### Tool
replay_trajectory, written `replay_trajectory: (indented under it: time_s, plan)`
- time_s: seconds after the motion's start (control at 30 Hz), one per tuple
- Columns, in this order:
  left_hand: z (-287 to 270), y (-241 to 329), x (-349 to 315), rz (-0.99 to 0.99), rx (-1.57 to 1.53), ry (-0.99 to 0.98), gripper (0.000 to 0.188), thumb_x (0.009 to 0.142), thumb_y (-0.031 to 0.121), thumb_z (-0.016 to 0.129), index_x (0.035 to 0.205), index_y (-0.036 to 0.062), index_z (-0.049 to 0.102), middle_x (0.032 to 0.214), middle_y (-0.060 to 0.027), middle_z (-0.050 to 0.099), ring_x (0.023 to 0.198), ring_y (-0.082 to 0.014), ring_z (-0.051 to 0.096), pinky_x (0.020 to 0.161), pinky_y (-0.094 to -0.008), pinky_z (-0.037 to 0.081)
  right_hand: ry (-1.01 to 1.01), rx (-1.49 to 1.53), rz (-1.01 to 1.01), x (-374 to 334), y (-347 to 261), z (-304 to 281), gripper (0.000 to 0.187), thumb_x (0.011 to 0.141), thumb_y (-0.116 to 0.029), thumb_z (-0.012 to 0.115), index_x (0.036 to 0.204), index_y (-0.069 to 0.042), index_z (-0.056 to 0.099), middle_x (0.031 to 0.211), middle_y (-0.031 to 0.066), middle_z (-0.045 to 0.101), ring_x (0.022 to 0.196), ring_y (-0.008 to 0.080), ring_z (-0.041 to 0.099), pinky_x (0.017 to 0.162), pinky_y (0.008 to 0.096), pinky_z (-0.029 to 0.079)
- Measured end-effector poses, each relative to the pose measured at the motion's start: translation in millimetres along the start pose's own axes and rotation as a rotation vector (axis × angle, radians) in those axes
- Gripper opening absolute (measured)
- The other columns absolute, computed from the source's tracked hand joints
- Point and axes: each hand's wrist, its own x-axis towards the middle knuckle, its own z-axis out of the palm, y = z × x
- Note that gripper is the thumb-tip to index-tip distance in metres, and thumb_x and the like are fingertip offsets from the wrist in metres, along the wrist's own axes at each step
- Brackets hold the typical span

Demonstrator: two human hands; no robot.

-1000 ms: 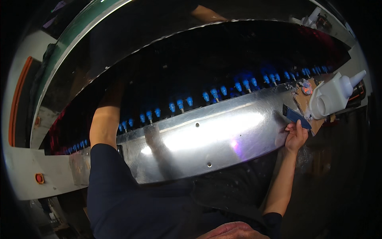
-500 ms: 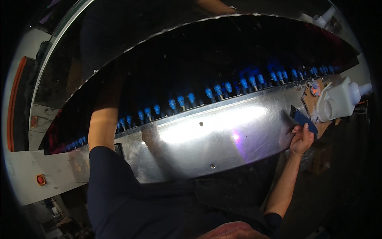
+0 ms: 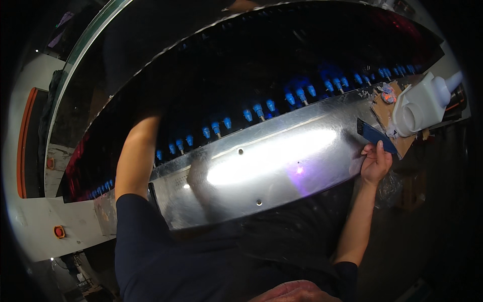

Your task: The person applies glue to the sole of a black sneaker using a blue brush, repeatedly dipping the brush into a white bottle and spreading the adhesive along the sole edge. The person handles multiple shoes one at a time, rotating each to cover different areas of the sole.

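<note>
My right hand (image 3: 376,162) pinches a dark blue flat scraper (image 3: 378,138) at the right end of a shiny metal ledge (image 3: 236,189). The scraper's dark end points up and left, over the ledge. On the left my left forearm (image 3: 136,156) reaches across the ledge and over a large glossy dark sheet (image 3: 226,65). My left hand is lost in the darkness there, so its fingers and anything in them are hidden. A row of blue-topped pegs (image 3: 258,109) runs along the ledge's far side, at the sheet's near edge.
A translucent white plastic jug (image 3: 422,103) lies at the right, by a piece of cardboard (image 3: 386,113) and a crumpled shiny scrap (image 3: 388,94). A red push button (image 3: 59,231) sits on the pale panel at left. An orange-edged dark frame (image 3: 29,141) stands beyond it.
The view has shifted, so the ledge and pegs sit farther left and higher. My left forearm has moved rightward relative to the pegs. My right hand keeps its hold on the scraper.
</note>
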Motion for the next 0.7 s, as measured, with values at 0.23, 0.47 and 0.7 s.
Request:
replay_trajectory:
  time_s: [0.23,0.47,0.7]
  plan:
    - [111,111,120,0.389,0.146,-0.269,0.051,0.093,0.037,0.072,0.137,0.013,0.063,0.128,-0.016,0.069,0.119,-0.0326,0.066,0.102,-0.0456,0.055,0.0,0.048,0.012,-2,0,4,0.021,0.103,-0.014,0.062,0.096,0.005,0.067,0.077,0.0148,0.069,0.065,0.0204,0.065,0.06,0.0322,0.054]
    - [177,137,173,0.437,0.292,-0.388,0.051,0.093,0.037,0.073,0.137,0.0137,0.064,0.125,-0.0159,0.07,0.117,-0.0325,0.067,0.101,-0.0459,0.055,0.051,0.271,-0.021,-4,10,-7,0.017,0.104,-0.014,0.06,0.103,0.002,0.067,0.087,0.0134,0.07,0.068,0.021,0.065,0.058,0.034,0.05]
    - [88,224,96,0.49,-0.31,-0.555,0.054,0.08,0.015,0.082,0.132,0.0199,0.069,0.135,-0.0051,0.067,0.129,-0.0277,0.06,0.112,-0.044,0.048,0.034,0.386,-0.074,5,-48,-28,0.031,0.108,-0.024,0.053,0.115,0.002,0.067,0.099,0.0121,0.071,0.078,0.0169,0.057,0.066,0.0292,0.041]
